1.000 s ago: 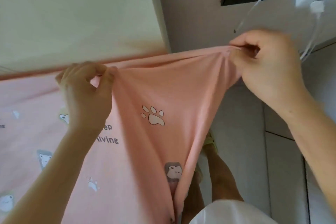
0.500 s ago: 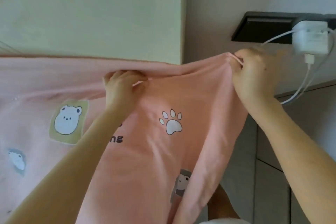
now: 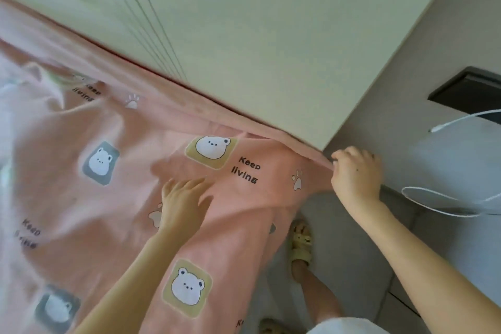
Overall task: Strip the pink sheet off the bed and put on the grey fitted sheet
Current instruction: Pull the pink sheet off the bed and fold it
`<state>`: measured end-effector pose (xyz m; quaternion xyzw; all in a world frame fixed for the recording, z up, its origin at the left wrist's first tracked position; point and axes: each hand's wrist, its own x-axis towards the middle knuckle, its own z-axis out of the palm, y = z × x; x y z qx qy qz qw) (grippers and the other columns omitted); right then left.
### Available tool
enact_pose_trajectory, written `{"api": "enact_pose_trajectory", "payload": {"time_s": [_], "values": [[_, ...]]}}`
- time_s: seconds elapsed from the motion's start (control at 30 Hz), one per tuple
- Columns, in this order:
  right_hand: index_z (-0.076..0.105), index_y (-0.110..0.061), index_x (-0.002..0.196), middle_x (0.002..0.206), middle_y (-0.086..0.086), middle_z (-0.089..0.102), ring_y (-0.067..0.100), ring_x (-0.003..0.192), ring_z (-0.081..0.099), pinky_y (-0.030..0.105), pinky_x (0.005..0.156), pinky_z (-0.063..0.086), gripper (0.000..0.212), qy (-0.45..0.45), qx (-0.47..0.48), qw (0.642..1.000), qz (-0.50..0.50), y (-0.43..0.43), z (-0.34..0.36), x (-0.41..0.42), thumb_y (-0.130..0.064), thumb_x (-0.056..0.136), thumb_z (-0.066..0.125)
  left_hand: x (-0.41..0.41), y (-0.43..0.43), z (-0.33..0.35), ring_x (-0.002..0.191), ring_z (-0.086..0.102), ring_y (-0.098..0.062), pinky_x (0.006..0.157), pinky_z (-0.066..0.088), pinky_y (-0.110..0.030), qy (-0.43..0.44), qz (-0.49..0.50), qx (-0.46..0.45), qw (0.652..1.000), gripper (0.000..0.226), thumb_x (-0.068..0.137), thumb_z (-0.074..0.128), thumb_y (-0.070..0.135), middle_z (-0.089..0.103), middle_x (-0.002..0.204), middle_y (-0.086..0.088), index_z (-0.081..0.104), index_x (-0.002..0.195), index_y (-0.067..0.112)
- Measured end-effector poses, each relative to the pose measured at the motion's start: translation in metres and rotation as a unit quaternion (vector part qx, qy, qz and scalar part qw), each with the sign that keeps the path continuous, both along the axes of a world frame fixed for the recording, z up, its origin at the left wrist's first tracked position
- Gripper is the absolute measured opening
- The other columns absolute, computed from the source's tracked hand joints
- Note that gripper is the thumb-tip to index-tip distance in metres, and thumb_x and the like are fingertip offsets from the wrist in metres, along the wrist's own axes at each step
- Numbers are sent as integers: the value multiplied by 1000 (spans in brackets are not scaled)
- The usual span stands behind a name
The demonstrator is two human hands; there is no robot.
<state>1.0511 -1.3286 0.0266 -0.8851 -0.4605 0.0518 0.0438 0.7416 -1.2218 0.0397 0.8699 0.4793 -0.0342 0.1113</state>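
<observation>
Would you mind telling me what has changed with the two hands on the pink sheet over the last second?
The left hand has let go of the pink sheet edge and now lies open and flat on it, lower down. The right hand still pinches the sheet's corner beside the headboard.

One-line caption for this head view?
Right hand pinches the pink sheet corner at the headboard; left hand lies flat on it.

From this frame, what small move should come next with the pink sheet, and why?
Probably pull the pinched corner toward the body. The right hand grips the edge of the pink sheet by the headboard, while the left hand lies flat and open on the cloth. The sheet still covers the bed, so stripping has barely begun.
</observation>
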Motion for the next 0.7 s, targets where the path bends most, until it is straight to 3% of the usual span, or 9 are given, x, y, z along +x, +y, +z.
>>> {"api": "enact_pose_trajectory", "payload": {"time_s": [0.17, 0.27, 0.4, 0.5, 0.57, 0.6, 0.63, 0.7], "values": [[69, -12, 67, 65, 3, 63, 27, 61, 57, 34, 60, 41, 16, 16, 3, 986, 166, -5, 32, -106, 2, 65, 75, -99, -71, 33, 94, 67, -27, 94, 38, -55, -14, 126, 2, 992, 26, 74, 78, 15, 72, 102, 3, 74, 100, 22], [64, -13, 61, 59, 1, 58, 24, 59, 55, 31, 60, 38, 17, 32, 8, 965, 262, -22, 60, -185, -2, 65, 76, -172, -134, 64, 88, 68, -27, 89, 43, -55, -20, 187, 23, 982, 21, 72, 80, 16, 73, 94, 3, 75, 91, 22], [67, -12, 72, 70, 5, 64, 30, 70, 59, 35, 66, 40, 7, 56, 21, 921, 386, -68, 112, -297, -6, 75, 66, -271, -247, 117, 96, 65, -27, 95, 38, -47, -26, 313, 42, 949, 15, 81, 73, 20, 72, 101, 3, 75, 95, 22], [67, -14, 66, 66, 5, 62, 29, 65, 60, 33, 64, 40, 8, 63, 30, 874, 482, -118, 151, -387, -10, 73, 62, -338, -353, 150, 81, 69, -26, 81, 45, -47, -36, 396, 88, 913, 16, 72, 81, 14, 74, 89, 3, 75, 84, 22], [67, -16, 66, 64, 2, 62, 28, 63, 60, 30, 62, 34, 6, 44, 6, 836, 547, -156, 173, -446, -13, 69, 71, -378, -421, 170, 75, 69, -27, 76, 45, -44, -30, 466, 84, 880, 13, 71, 80, 16, 74, 86, 2, 75, 81, 22], [66, -15, 62, 59, 1, 61, 27, 58, 59, 28, 59, 32, 13, 54, 8, 813, 580, -175, 183, -474, -11, 61, 78, -397, -454, 178, 78, 68, -27, 79, 43, -43, -28, 505, 80, 859, 9, 76, 72, 22, 74, 88, 1, 76, 84, 21], [65, -14, 59, 56, 2, 60, 28, 54, 58, 27, 56, 33, 16, 62, 10, 785, 616, -192, 191, -500, -9, 56, 80, -414, -484, 187, 83, 67, -28, 83, 40, -42, -28, 552, 60, 831, 21, 79, 60, 29, 73, 92, 1, 75, 89, 21], [68, -12, 65, 65, 4, 65, 30, 62, 61, 29, 58, 39, 7, 55, 5, 732, 679, -225, 209, -552, -11, 66, 75, -443, -542, 199, 94, 65, -25, 90, 37, -40, -40, 615, 49, 786, 40, 78, 42, 36, 72, 99, 2, 74, 98, 21]]}}
